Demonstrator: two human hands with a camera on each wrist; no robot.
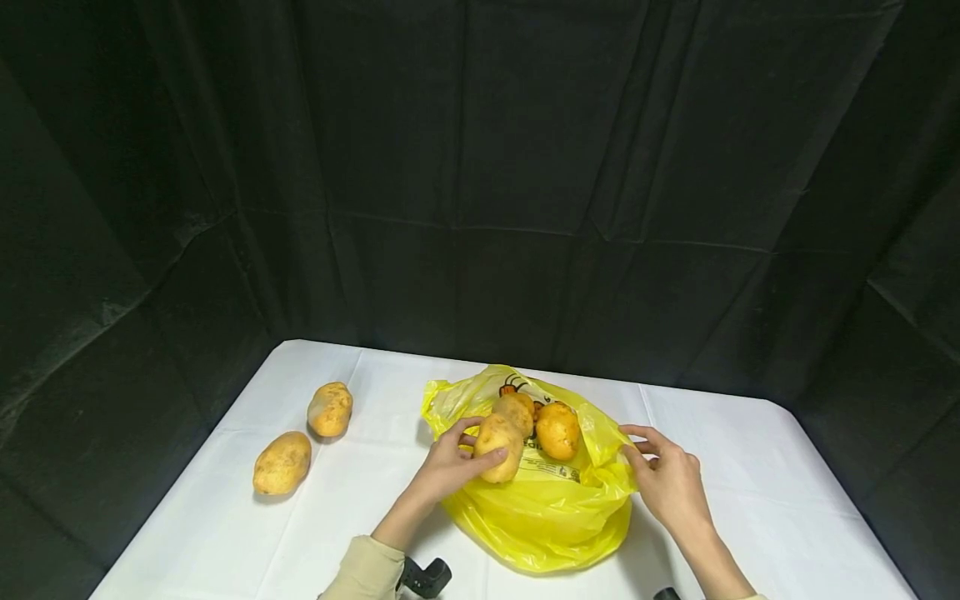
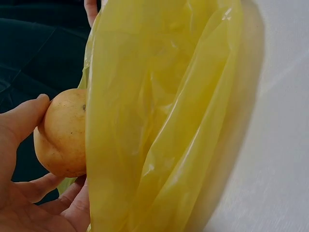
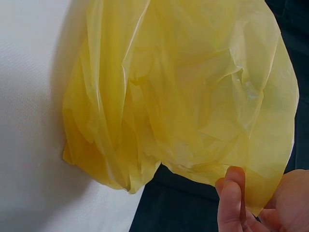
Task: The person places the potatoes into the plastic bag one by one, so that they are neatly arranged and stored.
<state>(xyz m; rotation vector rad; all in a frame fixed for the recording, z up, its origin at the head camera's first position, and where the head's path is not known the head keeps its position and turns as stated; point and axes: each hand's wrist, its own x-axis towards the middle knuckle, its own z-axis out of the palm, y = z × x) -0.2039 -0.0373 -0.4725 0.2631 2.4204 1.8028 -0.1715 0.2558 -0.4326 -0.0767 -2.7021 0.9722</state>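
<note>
At the mouth of a thin yellow bag (image 1: 536,525), toward 10 o'clock from its middle in the head view, one held potato (image 1: 501,435) sat in the grip of the left hand (image 1: 450,467), thumb on one side and fingers on the other. The left wrist view showed what the head view did not: the bag's near wall hid part of that potato, and fingers reached beneath it. At about 3 o'clock from the potato, the right hand (image 1: 667,475) pinched the bag's edge; the right wrist view gave this closely, the plastic caught between thumb and fingers.

Only the head view looked into the bag, where two more potatoes lay: a paler one (image 1: 515,410) at 1 o'clock from the held one and partly behind it, and an orange-toned one (image 1: 558,431) between 2 and 3 o'clock, over printed markings.

Well apart from the bag, on the white tabletop (image 1: 757,500), two loose potatoes rested near each other, the nearer (image 1: 282,463) at 9 o'clock and the farther (image 1: 330,409) between 9 and 10. The count was five potatoes, one bag and two hands. Beyond the tabletop, toward 12 o'clock, hung dark cloth (image 1: 480,167).
</note>
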